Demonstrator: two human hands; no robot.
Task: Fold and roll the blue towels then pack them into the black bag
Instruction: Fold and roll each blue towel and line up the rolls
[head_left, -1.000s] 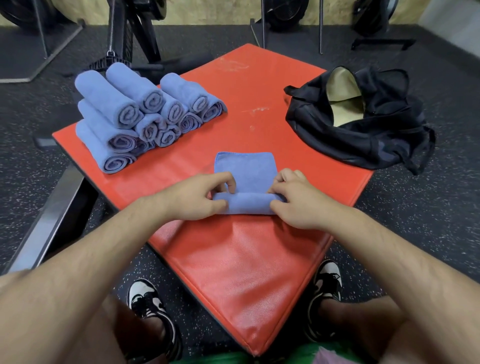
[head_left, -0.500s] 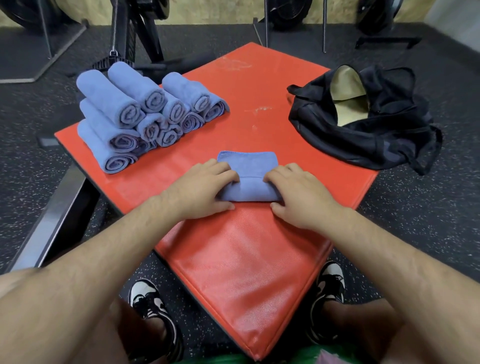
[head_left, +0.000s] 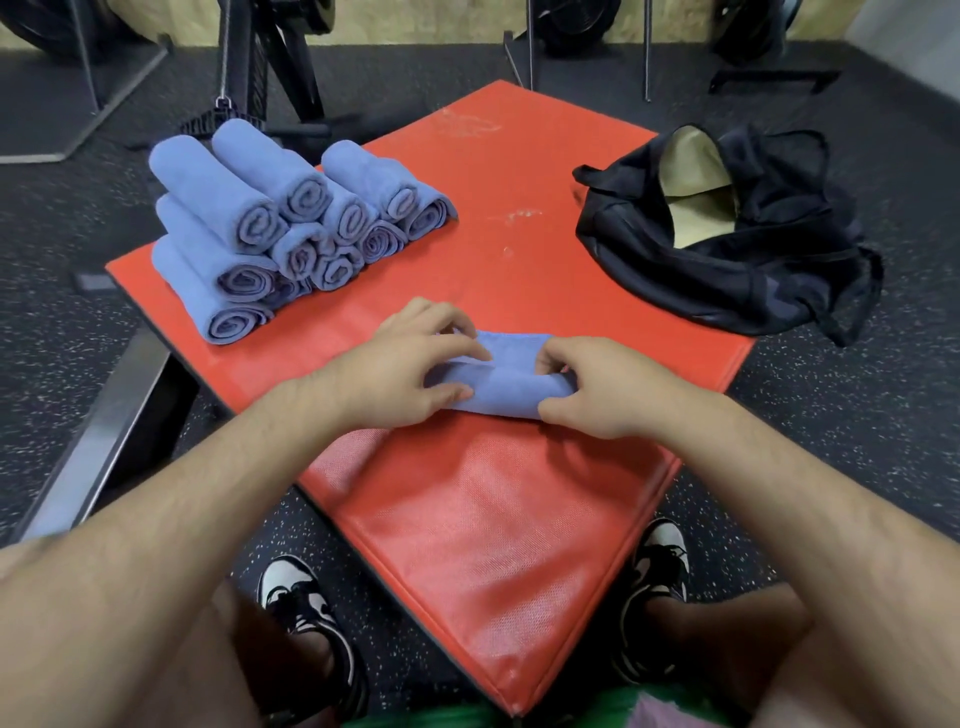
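A stack of rolled blue towels (head_left: 280, 228) sits at the red mat's (head_left: 467, 519) left corner. Mid-mat, the left hand (head_left: 402, 371) pinches one end of a nearly rolled blue towel (head_left: 501, 384) — the right hand (head_left: 597, 387) grips the other end. Far right, the black bag (head_left: 727, 260) lies open.

One view only, worn on the person's head; it looks forward and steeply down, wide-angled, close over both forearms and the red mat (head_left: 483, 519); shoes (head_left: 296, 597) show at the bottom edge, gym floor (head_left: 831, 415) and machine legs far at the top
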